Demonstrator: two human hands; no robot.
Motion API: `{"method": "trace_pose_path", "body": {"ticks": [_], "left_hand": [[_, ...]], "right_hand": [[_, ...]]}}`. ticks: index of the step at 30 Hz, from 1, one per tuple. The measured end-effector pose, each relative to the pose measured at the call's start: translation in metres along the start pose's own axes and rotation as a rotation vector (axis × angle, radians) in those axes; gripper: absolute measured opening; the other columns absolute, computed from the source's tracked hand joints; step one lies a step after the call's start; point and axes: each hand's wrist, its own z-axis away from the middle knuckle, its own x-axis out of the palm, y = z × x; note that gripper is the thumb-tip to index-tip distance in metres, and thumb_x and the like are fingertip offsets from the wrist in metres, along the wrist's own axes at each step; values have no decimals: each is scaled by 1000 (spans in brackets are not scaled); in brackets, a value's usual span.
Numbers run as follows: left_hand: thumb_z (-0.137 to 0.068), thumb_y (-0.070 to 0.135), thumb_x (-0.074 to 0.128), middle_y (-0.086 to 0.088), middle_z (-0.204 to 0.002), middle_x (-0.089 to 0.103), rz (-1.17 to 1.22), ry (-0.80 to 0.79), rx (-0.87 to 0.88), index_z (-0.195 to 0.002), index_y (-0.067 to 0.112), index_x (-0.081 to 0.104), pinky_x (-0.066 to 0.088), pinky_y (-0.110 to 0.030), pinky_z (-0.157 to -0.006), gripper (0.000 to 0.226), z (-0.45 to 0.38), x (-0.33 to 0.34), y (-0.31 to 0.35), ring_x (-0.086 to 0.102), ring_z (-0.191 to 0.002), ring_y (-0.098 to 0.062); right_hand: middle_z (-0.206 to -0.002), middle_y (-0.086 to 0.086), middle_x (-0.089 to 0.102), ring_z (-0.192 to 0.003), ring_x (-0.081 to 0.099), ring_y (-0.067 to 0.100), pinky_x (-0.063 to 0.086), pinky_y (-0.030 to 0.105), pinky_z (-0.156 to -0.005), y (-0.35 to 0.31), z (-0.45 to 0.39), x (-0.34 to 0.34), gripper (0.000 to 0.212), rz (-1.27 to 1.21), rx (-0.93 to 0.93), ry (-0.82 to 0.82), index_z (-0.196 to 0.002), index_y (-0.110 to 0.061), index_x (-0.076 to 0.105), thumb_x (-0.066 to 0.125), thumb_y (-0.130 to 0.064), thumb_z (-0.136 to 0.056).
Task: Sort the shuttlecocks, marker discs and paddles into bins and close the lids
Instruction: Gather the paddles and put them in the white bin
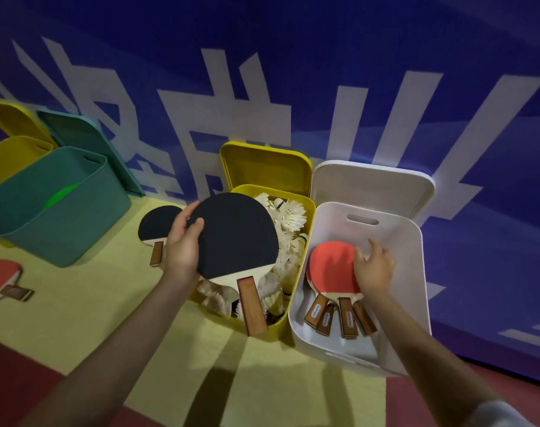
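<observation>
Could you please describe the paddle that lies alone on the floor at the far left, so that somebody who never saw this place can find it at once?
Start at the open teal plastic bin on the left of the yellow floor mat. Nearer to the viewer, at the picture's left edge, lies the red-faced wooden-handled paddle, partly cut off. The other loose paddle on the floor is black.

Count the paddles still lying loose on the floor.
2. A black-faced paddle lies left of the left hand; a red-faced paddle lies at the far left edge, partly cut off. More may lie out of view.
</observation>
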Motion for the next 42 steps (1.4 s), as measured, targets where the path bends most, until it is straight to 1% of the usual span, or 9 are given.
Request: {"method": "trace_pose_path", "body": {"ticks": [3,6,11,17,21,25,30,35,42], "left_hand": [[-98,17,47,0,-126,60,38,-142,-21,-117,37,59,52,-42,-92,30,6,28,6,60,-112,-19],[-98,15,47,-1,-125,61,67,-278,6,-122,31,58,53,-41,-92,30,18,68,1,61,-111,-19],[-99,19,46,10,-120,56,-158,-391,110,-130,29,51,48,-18,-79,33,37,120,-9,56,-107,-5],[-97,20,46,5,-123,45,-413,-260,393,-126,33,53,43,-13,-79,32,12,90,2,49,-109,-4],[-97,19,46,0,-125,48,-595,-156,471,-125,28,55,41,-22,-89,30,-22,41,-4,49,-113,-13],[-98,24,44,-12,-128,50,-834,-56,303,-129,19,53,37,-42,-101,33,-44,-6,-30,45,-120,-29],[-103,26,35,-10,-134,52,-796,-152,7,-143,14,38,36,-30,-89,43,-40,-43,-59,50,-115,-21],[-102,23,36,-3,-125,59,-721,-167,-5,-133,18,51,40,-29,-91,35,-46,-55,-75,53,-115,-21],[-101,20,43,1,-119,61,-455,-70,-45,-127,21,59,43,-26,-89,30,-47,-64,-93,57,-109,-16]], "right_hand": [[-104,7,65,-100,64,28,49,35,-85,-58,29,-29,33,-593,-41,-139,-131,-14,52,44,-25,-100],[-110,2,67,-95,68,17,55,28,-78,-98,54,-60,37,-885,-110,-489,-132,-24,48,48,-34,-97],[-124,-4,59,-109,60,13,55,30,-86,-90,53,-80,42,-812,-151,-323,-130,-28,52,63,-19,-91],[-121,-4,54,-104,53,14,52,31,-81,-39,40,-85,40,-706,87,-3,-133,-27,47,54,-17,-96],[-124,0,52,-113,51,20,48,41,-93,-14,32,-62,43,-553,159,-1,-137,-25,41,52,-17,-96],[-129,2,53,-120,52,26,44,47,-99,1,23,-26,40,-465,227,-52,-135,-26,42,52,-21,-96],[-133,5,51,-124,49,30,42,50,-104,14,15,2,44,-351,218,-87,-138,-28,38,50,-20,-96],[-135,12,40,-127,35,34,38,49,-102,23,8,13,52,-23,181,-87,-138,-22,40,58,-36,-92],[-127,12,52,-117,49,35,45,51,-99,42,3,25,61,-23,180,-207,-137,-26,39,59,-52,-86]]}}
